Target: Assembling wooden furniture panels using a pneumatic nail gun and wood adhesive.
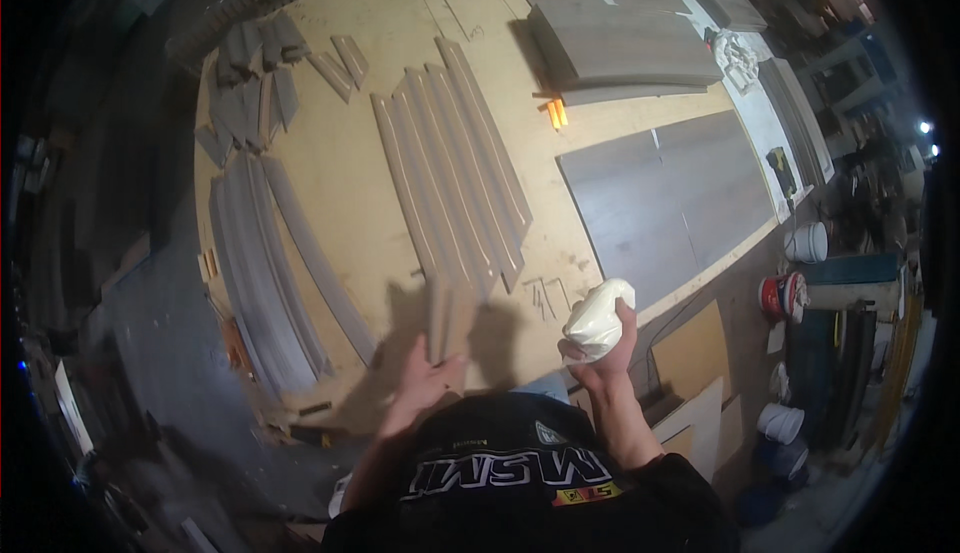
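Here, crumpled white rag (598, 321), flat grey strip (447, 321)

strips (455, 168) mid-bench (340, 183) | panels (665, 198) right of strips | short offcuts (255, 78) far left | buckets (805, 243) right of bench

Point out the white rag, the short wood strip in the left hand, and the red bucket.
White rag (597, 320): head view, middle of the bunched cloth.
Short wood strip (447, 315): head view, middle of the strip above the fingers.
Red bucket (776, 295): head view, its side wall.
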`<action>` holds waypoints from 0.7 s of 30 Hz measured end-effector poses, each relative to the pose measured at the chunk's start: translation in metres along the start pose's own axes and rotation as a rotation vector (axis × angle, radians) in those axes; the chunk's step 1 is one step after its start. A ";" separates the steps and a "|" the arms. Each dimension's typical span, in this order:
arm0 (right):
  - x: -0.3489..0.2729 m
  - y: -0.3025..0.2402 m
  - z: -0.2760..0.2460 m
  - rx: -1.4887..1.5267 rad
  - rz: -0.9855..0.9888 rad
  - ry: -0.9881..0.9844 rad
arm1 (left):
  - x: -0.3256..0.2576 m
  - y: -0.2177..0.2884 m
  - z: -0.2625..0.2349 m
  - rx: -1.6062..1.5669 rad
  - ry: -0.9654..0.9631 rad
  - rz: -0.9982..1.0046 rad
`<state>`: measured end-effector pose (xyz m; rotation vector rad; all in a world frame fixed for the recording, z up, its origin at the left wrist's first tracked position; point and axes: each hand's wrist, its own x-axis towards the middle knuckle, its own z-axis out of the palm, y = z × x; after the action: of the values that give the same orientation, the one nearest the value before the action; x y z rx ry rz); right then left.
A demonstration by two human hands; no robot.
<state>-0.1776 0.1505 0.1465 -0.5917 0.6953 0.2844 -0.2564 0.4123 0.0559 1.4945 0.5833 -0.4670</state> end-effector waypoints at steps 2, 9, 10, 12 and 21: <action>-0.007 -0.012 -0.029 0.021 0.012 -0.127 | -0.015 -0.011 0.047 0.008 -0.028 -0.069; -0.056 -0.061 -0.105 0.025 -0.006 -0.075 | 0.021 -0.032 0.195 0.282 0.093 0.133; -0.061 -0.068 -0.117 0.022 -0.002 -0.081 | 0.024 -0.026 0.212 0.280 0.100 0.134; -0.066 -0.083 -0.144 0.048 -0.025 -0.070 | 0.027 -0.017 0.241 0.312 0.316 0.161; -0.074 -0.133 -0.195 0.066 -0.070 -0.054 | 0.025 -0.036 0.254 0.274 0.445 0.127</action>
<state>-0.2752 -0.0761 0.1315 -0.5426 0.6280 0.2116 -0.2407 0.1594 0.0083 1.9041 0.7875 -0.1132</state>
